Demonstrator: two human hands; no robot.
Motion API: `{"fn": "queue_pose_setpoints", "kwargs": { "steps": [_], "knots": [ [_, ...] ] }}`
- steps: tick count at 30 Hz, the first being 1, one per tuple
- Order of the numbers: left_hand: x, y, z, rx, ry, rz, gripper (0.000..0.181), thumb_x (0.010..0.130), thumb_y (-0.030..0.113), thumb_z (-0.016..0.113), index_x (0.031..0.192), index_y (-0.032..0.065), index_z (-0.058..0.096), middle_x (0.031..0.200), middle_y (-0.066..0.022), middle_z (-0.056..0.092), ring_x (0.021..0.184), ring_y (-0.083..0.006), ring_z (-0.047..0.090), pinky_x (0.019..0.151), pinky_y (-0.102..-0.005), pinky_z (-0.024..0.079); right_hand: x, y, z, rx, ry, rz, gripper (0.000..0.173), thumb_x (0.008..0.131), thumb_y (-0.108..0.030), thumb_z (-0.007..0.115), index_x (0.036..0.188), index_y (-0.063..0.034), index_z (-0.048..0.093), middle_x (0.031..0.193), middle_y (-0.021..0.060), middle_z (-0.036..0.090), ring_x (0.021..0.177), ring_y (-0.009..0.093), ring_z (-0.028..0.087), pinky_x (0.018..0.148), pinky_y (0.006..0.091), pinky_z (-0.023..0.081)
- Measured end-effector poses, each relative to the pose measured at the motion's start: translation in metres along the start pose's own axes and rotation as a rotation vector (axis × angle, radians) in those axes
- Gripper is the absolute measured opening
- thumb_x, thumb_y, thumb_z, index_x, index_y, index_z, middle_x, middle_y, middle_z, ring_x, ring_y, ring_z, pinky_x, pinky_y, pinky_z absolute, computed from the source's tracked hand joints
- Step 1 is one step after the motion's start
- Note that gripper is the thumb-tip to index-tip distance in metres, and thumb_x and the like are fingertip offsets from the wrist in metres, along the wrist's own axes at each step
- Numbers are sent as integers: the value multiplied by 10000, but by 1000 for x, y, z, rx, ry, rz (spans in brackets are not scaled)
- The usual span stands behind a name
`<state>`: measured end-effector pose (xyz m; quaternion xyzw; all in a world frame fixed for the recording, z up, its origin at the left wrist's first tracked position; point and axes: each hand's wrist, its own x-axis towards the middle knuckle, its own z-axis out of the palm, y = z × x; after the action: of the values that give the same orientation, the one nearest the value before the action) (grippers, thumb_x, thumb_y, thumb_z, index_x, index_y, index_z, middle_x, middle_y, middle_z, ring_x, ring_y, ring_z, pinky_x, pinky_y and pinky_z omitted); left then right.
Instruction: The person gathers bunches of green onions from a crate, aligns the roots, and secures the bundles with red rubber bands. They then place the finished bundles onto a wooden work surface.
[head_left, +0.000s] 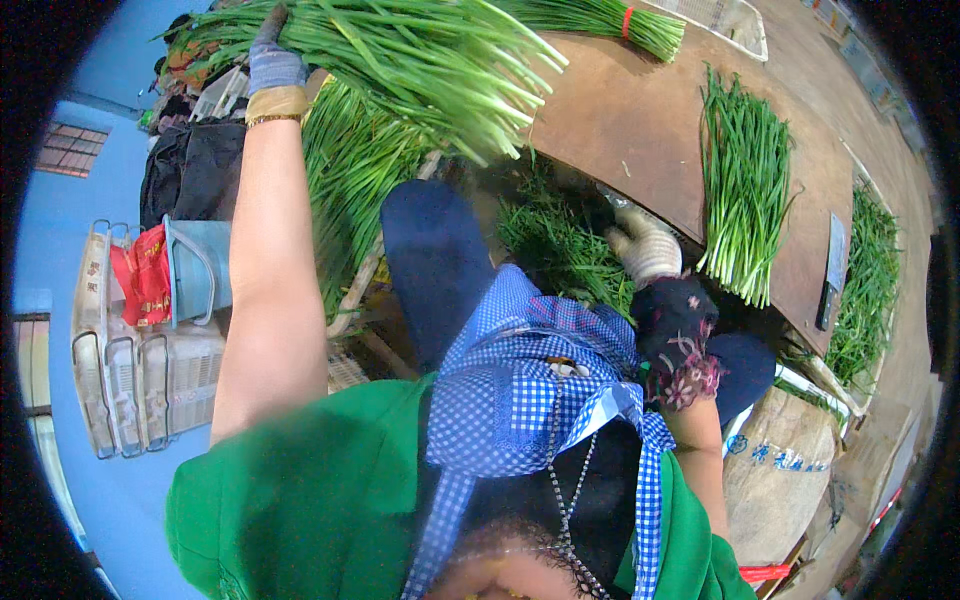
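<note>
My left hand (276, 67), in a blue-grey glove with a tan cuff, grips a large loose bunch of long green garlic chives (442, 64) held up at the upper left. The pale stem ends of the bunch point right, above the table's edge. My right hand (651, 246), in a cream striped glove, is low beside the near edge of the brown tabletop (622, 112). Right below it lies a heap of green leaf trimmings (570, 240). Something pale and shiny shows by its fingertips; whether it is held is unclear.
On the tabletop lie a chive bundle (746, 187), a red-banded bundle (637, 30) and a cleaver (832, 270). More chives (352, 165) fill a crate at left. Trimmings (862, 300) fill another crate at right. A blue bucket (199, 270) stands near stacked plastic crates (142, 367).
</note>
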<state>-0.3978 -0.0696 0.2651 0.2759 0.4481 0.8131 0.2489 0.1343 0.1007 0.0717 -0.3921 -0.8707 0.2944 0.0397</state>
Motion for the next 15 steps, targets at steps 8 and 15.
{"fn": "queue_pose_setpoints", "kwargs": {
  "steps": [8,15],
  "knots": [
    [22,-30,24,107,199,-69,427,798,381,639,1040,29,620,1016,-123,644,882,-303,612,824,-445,496,69,-79,-7,1166,-295,-227,512,760,-174,698,1198,6,504,1035,134,610,903,205,579,773,290,464],
    [2,-35,32,2,138,-38,413,820,390,584,1048,48,618,1041,-114,641,898,-311,609,838,-447,489,98,-13,25,1333,-253,-165,588,757,-361,691,1231,-67,505,1139,128,590,1026,216,564,903,339,432]
  ]
}}
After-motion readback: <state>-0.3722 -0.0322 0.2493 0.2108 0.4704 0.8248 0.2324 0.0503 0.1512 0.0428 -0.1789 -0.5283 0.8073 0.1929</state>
